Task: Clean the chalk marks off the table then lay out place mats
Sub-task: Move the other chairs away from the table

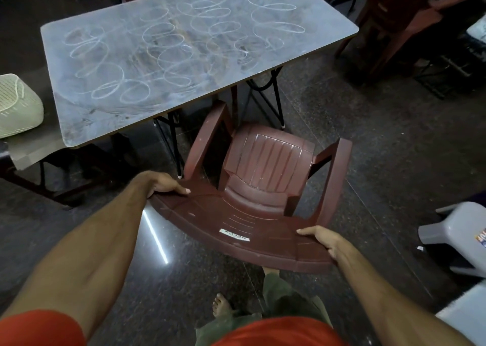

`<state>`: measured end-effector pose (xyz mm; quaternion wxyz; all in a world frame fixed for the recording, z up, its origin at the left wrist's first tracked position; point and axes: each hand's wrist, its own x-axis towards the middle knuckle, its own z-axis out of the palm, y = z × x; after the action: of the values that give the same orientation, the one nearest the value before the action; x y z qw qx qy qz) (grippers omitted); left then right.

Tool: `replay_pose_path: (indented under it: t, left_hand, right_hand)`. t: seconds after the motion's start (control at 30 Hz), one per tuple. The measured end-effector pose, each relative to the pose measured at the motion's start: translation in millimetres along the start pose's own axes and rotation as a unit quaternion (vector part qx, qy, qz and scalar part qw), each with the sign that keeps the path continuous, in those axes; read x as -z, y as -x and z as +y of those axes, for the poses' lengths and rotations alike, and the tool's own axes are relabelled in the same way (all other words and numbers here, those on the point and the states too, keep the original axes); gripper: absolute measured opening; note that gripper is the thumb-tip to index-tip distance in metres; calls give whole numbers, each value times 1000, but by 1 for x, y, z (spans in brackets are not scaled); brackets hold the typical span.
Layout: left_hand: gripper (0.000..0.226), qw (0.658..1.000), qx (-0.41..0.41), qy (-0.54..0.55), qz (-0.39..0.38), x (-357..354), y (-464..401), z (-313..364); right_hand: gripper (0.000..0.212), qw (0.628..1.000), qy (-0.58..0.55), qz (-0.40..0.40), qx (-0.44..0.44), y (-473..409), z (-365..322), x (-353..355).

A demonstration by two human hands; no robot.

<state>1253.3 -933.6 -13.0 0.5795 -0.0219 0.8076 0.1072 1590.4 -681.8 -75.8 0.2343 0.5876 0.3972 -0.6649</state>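
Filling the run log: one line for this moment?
left hand: grips chair back | right hand: grips chair back | table: chalk marks uncleaned

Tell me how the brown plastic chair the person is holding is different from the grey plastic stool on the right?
The brown plastic chair has a backrest and armrests; the grey plastic stool shows neither. The chair is gripped at its backrest by the left hand and right hand; nobody touches the stool. The chair sits beside the chalk-marked table; the stool stands apart. Both are plastic seats.

Grey desk [79,114], covered edge to edge with looping white chalk marks [168,56]. Dark speckled floor [368,161] below, bearing the desk's black legs [171,140] and a brown plastic chair [265,161] at the near edge.
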Motion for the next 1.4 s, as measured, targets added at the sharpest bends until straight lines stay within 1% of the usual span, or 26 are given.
replay_pose_path:
  t: [0.07, 0.13, 0.27, 0.37, 0.47, 0.57, 0.7, 0.77, 0.87, 0.97, 1.03, 1.1, 1.17, 1.3, 1.4]
  left_hand:
    - [45, 999, 5, 33, -19, 2, -3, -6]
    - [46, 998, 4, 56, -19, 2, -5, -10]
    - [39, 995, -2, 99, 20, -10, -3, -16]
    - [31, 991, -6, 126, 41, -29, 4, -19]
    - [28, 984, -11, 169, 58, -50, 13, -23]
    - [27, 975, -18, 211, 68, -70, 19, -30]
    - [27, 960, -19, 263, 91, -90, 21, -38]
    - [26, 951, -9, 295, 93, -99, 22, -37]
    - [24, 938, 3, 334, 90, -110, 23, -33]
    - [24, 924, 10, 370, 94, -113, 22, -21]
    - [25, 916, 14, 389, 99, -114, 20, -11]
    - [25, 911, 12, 400, 105, -115, 17, 1]
    - [24, 904, 13, 413, 109, -116, 13, 12]
    - [24, 897, 19, 429, 108, -114, 5, 26]
    - [27, 893, 17, 440, 94, -114, 0, 28]
  right_hand:
    - [20, 1000, 3, 2, -1, -2, 1, 1]
    - [17, 1000, -1, 3, 2, -4, 1, 1]
    - [11, 1000, 7, 4, 1, -6, 2, 7]
    - [12, 1000, 8, 2, 5, -2, -1, 22]
    - [13, 1000, 17, 0, 7, 0, -9, 42]
    - [16, 999, 49, -6, 10, -1, -23, 57]
    - [25, 994, 110, -12, 14, -10, -48, 72]
    - [23, 990, 139, -12, 15, -15, -65, 77]
    - [14, 983, 180, -16, 12, -22, -95, 82]
    - [14, 974, 223, -24, 15, -27, -133, 86]
    - [16, 967, 250, -40, 37, -30, -158, 88]
    - [19, 958, 271, -63, 72, -31, -181, 89]
    - [22, 952, 286, -68, 82, -35, -198, 92]
    - [35, 951, 297, -56, 65, -48, -217, 97]
    - [40, 955, 288, -48, 55, -56, -220, 100]
